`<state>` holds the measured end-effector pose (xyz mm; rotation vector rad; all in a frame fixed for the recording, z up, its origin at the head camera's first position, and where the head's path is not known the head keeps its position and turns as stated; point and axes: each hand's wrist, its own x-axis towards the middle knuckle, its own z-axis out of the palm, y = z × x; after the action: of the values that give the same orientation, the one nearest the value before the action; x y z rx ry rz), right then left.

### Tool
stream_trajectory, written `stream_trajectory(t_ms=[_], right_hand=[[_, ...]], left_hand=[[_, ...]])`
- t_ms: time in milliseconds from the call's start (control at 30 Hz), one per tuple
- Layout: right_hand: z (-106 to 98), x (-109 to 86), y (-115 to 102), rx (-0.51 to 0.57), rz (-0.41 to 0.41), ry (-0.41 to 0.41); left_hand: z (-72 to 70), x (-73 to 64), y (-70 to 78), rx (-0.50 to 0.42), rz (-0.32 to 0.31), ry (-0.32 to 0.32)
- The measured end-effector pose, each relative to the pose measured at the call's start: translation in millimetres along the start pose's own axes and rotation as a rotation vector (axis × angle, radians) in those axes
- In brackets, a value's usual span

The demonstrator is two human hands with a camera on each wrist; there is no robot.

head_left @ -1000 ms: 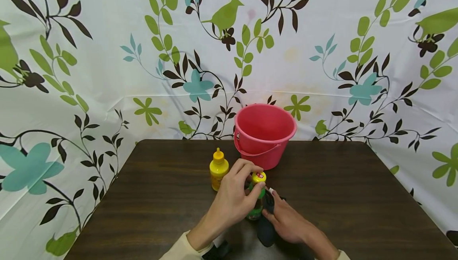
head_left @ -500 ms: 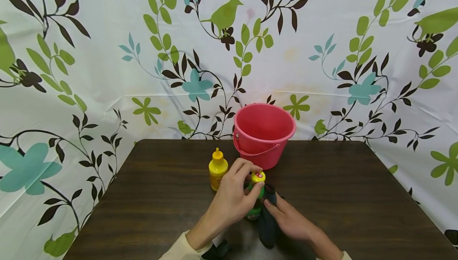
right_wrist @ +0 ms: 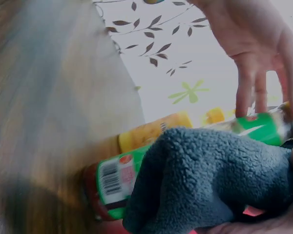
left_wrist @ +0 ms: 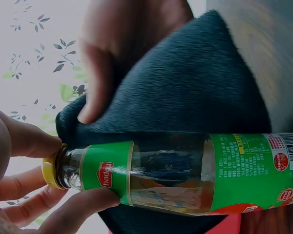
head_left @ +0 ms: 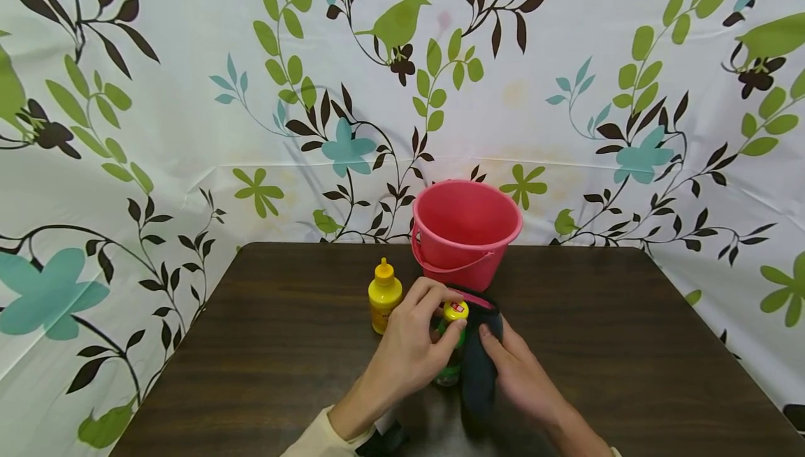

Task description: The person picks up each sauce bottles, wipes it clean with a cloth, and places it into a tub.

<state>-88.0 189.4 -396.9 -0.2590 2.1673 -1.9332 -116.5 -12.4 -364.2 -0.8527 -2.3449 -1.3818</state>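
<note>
A glass sauce bottle (left_wrist: pixel 168 170) with green labels and a yellow cap stands upright on the table in the head view. My left hand (head_left: pixel 409 345) grips it at the neck and cap, thumb on the upper label. On its right side hangs a dark grey, fuzzy cloth (head_left: pixel 481 373), pinched near its upper edge by my right hand (head_left: pixel 525 373). In the left wrist view the cloth lies behind the bottle. The right wrist view shows the cloth (right_wrist: pixel 200 180) covering the bottle's middle, with the barcode end showing below.
A yellow squeeze bottle (head_left: pixel 385 300) with a pointed nozzle stands left of the sauce bottle. Behind both hands is a pink bucket (head_left: pixel 453 247) with its handle down. The dark wooden table (head_left: pixel 283 345) ends at a patterned curtain (head_left: pixel 189 128).
The cloth has risen and spread out beside the sauce bottle, its upper edge now up near the cap. My right hand has shifted slightly right with it. The left hand has stayed in place.
</note>
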Motion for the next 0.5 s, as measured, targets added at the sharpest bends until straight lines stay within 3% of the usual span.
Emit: stream_trajectory(t_ms=[200,500], right_hand=[[2,-5.4,-16,0.078,-0.023,0.073],[2,-9.0,-30,0.277,-0.073,0.13]], left_hand=[[0.1,-0.3,-0.2,0.003,0.006,0.002],[0.8,-0.8,-0.1,0.026,0.025,0.016]])
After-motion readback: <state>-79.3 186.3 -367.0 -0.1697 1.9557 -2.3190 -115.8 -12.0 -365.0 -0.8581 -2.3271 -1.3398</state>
